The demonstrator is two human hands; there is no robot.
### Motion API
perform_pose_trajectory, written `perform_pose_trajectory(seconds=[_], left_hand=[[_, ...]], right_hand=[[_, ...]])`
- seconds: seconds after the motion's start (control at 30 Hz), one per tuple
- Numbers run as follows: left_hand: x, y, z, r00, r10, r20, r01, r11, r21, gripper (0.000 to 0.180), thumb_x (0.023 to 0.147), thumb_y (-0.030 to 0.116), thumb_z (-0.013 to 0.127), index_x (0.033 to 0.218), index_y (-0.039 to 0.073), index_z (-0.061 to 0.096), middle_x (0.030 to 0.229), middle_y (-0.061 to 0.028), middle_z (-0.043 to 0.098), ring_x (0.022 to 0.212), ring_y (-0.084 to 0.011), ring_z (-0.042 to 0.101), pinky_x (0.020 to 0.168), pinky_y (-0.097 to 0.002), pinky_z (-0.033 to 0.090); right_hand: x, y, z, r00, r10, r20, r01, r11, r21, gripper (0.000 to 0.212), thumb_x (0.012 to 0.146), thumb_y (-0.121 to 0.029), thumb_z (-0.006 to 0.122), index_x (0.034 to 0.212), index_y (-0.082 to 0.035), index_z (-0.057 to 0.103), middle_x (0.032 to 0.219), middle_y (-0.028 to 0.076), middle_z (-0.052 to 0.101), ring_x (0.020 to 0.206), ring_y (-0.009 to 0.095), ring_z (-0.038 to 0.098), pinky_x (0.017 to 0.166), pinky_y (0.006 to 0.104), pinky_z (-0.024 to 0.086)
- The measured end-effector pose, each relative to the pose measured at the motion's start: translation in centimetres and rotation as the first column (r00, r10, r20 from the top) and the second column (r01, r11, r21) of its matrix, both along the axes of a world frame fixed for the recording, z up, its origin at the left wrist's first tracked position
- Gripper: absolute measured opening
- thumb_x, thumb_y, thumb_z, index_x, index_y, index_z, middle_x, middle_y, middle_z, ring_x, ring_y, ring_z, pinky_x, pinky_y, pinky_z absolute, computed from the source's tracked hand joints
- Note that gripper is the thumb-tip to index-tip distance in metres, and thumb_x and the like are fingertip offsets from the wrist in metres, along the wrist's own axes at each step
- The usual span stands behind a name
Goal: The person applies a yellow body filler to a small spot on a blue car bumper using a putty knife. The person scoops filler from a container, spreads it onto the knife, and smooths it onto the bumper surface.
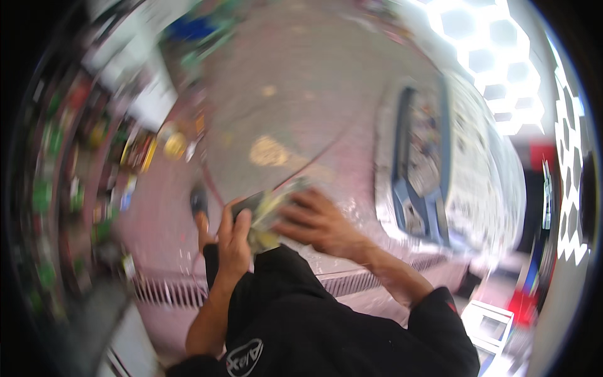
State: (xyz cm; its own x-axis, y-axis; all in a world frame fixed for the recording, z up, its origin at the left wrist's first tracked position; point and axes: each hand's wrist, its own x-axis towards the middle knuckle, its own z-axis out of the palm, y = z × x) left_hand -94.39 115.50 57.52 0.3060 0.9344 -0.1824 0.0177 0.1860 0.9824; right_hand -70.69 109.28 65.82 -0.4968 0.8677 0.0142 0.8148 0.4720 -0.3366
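White vehicle [483,188] right | slotted floor drain [358,284] | left fingers [240,227] grasp dark item [252,202] | right fingers [300,221]: cannot tell

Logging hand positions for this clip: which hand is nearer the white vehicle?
Right: the right hand is left of the white vehicle; the left hand is farther left.

Vehicle workshop indicated: white car-like body [483,176] seen right of the gripping left hand [234,244], stocked shelves [61,169] to its left, hexagonal lights [496,92] far right.
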Motion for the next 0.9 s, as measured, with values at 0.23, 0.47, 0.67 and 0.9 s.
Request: perform_pose_trajectory(seconds=[0.23, 0.47, 0.67, 0.9], left_hand=[[2.4, 7.4, 5.3, 0.959, 0.053, 0.278, 0.074, 0.901, -0.427, 0.038, 0.102, 0.012, 0.061, 0.139, 0.002, 0.057, 0.121, -0.0084, 0.064, 0.104, -0.0199, 0.066, 0.095, -0.0351, 0.056], [4.8, 8.5, 12.3, 0.744, -0.429, 0.512, 0.665, 0.551, -0.504, 0.041, 0.103, 0.009, 0.058, 0.144, 0.010, 0.056, 0.123, -0.0082, 0.072, 0.112, -0.0232, 0.072, 0.095, -0.0386, 0.061], [4.5, 8.7, 13.5, 0.603, -0.593, 0.534, 0.786, 0.323, -0.528, 0.041, 0.102, 0.005, 0.060, 0.143, 0.010, 0.056, 0.124, -0.0076, 0.072, 0.113, -0.0220, 0.072, 0.097, -0.0382, 0.060], [4.2, 2.7, 12.9, 0.349, -0.879, 0.323, 0.937, 0.318, -0.148, 0.042, 0.102, 0.008, 0.061, 0.143, 0.005, 0.054, 0.131, -0.0122, 0.065, 0.114, -0.0242, 0.066, 0.102, -0.0397, 0.054]], right_hand=[[-2.8, -4.2, 4.5, 0.945, -0.200, -0.260, 0.236, 0.964, 0.119, 0.066, 0.085, -0.011, 0.070, 0.150, -0.016, 0.057, 0.147, 0.013, 0.054, 0.141, 0.039, 0.049, 0.121, 0.0595, 0.037], [-12.1, -7.7, 4.1, 0.642, -0.538, -0.547, 0.742, 0.616, 0.265, 0.064, 0.090, -0.005, 0.068, 0.153, -0.012, 0.058, 0.154, 0.021, 0.051, 0.150, 0.044, 0.043, 0.123, 0.0623, 0.035], [-17.8, -8.7, 6.7, -0.157, -0.561, -0.813, 0.938, 0.174, -0.301, 0.047, 0.099, -0.003, 0.066, 0.146, -0.008, 0.065, 0.150, 0.021, 0.059, 0.140, 0.043, 0.056, 0.119, 0.0552, 0.045], [-24.3, -13.5, 11.9, 0.025, -0.951, -0.308, 0.994, -0.009, 0.107, 0.050, 0.097, -0.017, 0.070, 0.146, -0.013, 0.063, 0.145, 0.012, 0.061, 0.139, 0.035, 0.054, 0.119, 0.0512, 0.042]])
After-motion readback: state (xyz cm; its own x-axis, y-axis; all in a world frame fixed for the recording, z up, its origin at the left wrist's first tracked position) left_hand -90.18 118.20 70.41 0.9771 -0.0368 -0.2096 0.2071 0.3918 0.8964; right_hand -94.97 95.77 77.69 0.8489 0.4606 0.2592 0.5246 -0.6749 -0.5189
